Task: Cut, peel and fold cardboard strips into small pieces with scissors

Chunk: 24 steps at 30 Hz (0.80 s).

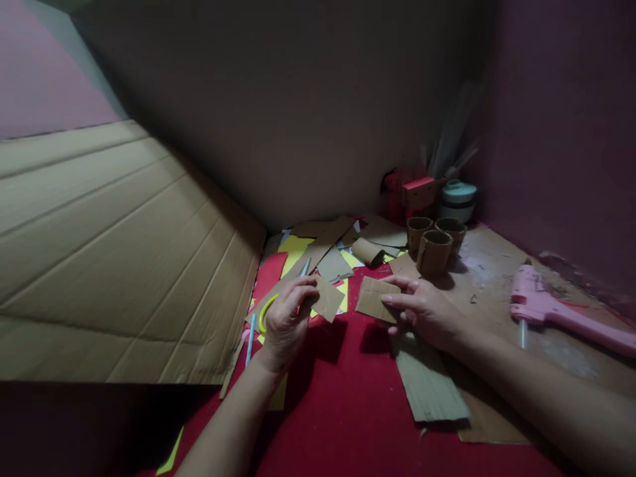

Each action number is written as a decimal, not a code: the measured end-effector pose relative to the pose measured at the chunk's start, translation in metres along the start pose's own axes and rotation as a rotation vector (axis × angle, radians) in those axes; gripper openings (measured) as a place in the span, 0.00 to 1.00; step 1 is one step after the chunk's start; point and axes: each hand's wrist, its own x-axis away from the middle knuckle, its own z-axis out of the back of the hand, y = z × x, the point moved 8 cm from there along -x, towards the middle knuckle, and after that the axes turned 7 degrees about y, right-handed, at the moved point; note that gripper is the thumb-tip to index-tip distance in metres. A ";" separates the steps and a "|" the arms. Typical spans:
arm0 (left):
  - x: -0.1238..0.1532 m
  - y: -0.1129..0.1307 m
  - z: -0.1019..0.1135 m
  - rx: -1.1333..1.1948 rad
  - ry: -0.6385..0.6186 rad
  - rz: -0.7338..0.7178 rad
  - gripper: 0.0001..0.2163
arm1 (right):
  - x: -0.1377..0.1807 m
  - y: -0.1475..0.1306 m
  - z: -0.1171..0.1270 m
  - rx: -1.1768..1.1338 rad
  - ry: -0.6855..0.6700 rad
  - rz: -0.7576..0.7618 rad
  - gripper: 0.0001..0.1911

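Observation:
My left hand (291, 315) is closed on a small square cardboard piece (328, 299), held by one edge above the red table surface (332, 397). Another small cardboard rectangle (373, 298) is pinched between the thumb and fingers of my right hand (422, 310). The two pieces are apart, with a narrow gap between them. Just behind my left hand lie scissors with a yellow handle (267, 313), partly hidden by it. A longer cardboard strip (430, 384) rests on the table below my right hand.
Three cardboard cups (434, 253) stand at the back right, near a lidded teal pot (458, 199). A pink glue gun (556, 311) is on the right. Cardboard and paper scraps (328, 238) cover the back. A large cardboard panel (124, 265) stands at left. A blue stick (250, 339) lies beside it.

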 end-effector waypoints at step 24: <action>0.033 0.024 -0.083 0.662 -0.527 0.915 0.12 | 0.013 -0.002 -0.021 0.109 -0.111 0.067 0.16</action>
